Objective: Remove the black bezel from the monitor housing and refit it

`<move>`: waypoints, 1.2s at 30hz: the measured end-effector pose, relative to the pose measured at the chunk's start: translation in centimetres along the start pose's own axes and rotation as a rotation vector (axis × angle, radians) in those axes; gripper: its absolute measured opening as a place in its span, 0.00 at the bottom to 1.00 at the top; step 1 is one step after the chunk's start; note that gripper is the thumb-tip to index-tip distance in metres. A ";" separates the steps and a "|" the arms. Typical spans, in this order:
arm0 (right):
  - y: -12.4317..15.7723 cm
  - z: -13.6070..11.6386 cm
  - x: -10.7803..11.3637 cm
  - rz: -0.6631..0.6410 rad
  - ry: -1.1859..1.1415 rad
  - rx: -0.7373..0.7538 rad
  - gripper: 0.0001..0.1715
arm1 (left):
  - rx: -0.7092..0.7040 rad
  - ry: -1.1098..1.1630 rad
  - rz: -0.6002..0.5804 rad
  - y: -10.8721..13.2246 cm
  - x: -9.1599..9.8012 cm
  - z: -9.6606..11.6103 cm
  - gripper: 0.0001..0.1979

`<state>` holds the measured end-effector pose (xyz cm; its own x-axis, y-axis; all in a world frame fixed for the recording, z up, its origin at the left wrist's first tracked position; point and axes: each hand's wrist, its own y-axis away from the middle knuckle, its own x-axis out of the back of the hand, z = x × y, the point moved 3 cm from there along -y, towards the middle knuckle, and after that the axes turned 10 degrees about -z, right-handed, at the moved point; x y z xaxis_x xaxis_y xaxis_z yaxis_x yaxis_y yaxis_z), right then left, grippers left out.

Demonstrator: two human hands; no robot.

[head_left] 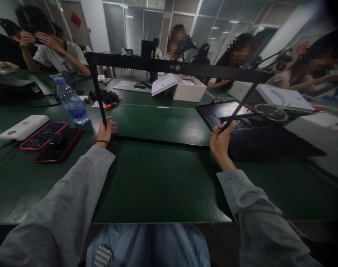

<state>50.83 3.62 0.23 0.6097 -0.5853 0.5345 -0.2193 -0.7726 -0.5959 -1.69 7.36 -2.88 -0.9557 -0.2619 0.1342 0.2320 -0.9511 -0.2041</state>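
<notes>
A thin black monitor bezel (146, 63) stands tilted up between my hands, an empty rectangular frame with an upside-down LG logo on its wide far strip. My left hand (105, 132) is closed around its left side strip, near the lower corner. On the opposite strip, my right hand (221, 142) pinches the bezel between thumb and fingers. The near strip lies low, at or just above the green table (158, 178). Right of my right hand, a dark flat monitor panel (269, 142) lies on the table, its inner parts partly showing.
On the left are a water bottle (71, 102), a white power bank (24, 127) and two red-edged phones (43, 136), one with a small black object on it. Beyond the bezel stand an open white box (189, 91) and a cable bundle (108, 97). Several people sit around the table.
</notes>
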 end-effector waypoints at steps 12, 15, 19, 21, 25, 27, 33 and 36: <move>0.1 3.7 -2.7 -0.222 -0.081 -0.105 0.35 | -0.007 0.001 0.019 0.7 0.0 0.6 0.20; 0.0 3.1 -2.1 -0.153 -0.101 -0.063 0.35 | -0.022 0.002 0.018 0.8 -0.2 0.7 0.19; -0.2 3.0 -1.6 -0.106 -0.102 -0.043 0.35 | -0.038 -0.002 0.002 0.9 -0.4 0.8 0.19; -0.2 3.1 -1.6 -0.102 -0.100 -0.048 0.34 | -0.042 -0.006 0.002 1.0 -0.4 0.8 0.21; -0.2 2.9 -1.3 -0.065 -0.085 -0.048 0.34 | -0.080 -0.029 -0.029 1.1 -0.5 0.9 0.24; -0.2 2.8 -1.1 -0.051 -0.071 -0.053 0.34 | -0.097 -0.040 -0.036 1.2 -0.5 1.0 0.24; -0.1 2.7 -0.9 -0.046 -0.044 -0.061 0.35 | -0.095 -0.038 -0.045 1.2 -0.7 1.3 0.25; -0.1 3.0 -1.0 -0.069 -0.001 -0.069 0.36 | -0.079 -0.050 -0.056 1.0 -0.5 1.0 0.25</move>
<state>52.52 5.03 -2.04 0.6257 -0.5299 0.5724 -0.2288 -0.8262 -0.5148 -0.80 6.36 -2.17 -0.9561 -0.2188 0.1952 0.1621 -0.9491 -0.2702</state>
